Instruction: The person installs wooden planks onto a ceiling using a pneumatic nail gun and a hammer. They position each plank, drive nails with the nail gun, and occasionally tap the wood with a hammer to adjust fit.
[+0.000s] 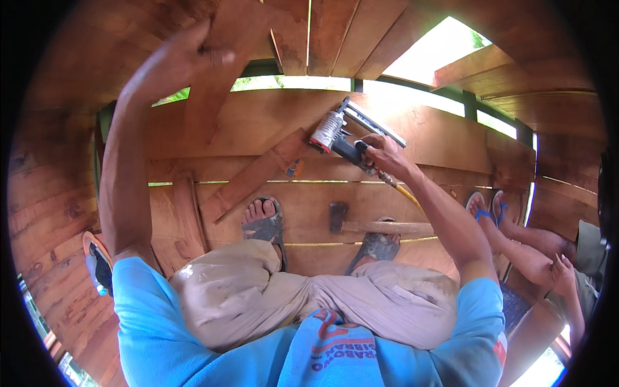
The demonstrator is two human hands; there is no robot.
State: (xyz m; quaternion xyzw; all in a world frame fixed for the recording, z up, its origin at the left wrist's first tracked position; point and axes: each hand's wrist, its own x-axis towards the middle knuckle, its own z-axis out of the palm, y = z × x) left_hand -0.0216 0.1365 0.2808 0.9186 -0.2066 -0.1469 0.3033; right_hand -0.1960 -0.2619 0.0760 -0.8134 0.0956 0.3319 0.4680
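Left hand (186, 55): you are touching a plank (216, 87); cannot tell if gripping.
Right hand (382, 153): you are holding the nail gun (331, 131).
Hammer (374, 227): lying near your feet (259, 209).

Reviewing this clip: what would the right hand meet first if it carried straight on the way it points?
Past the nail gun it grips, the right hand would probably meet the wide plank ahead; the gap's depth is unclear.

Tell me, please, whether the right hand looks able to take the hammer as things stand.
Probably not: the right hand is busy gripping the nail gun, although the hammer lies mostly in the open.
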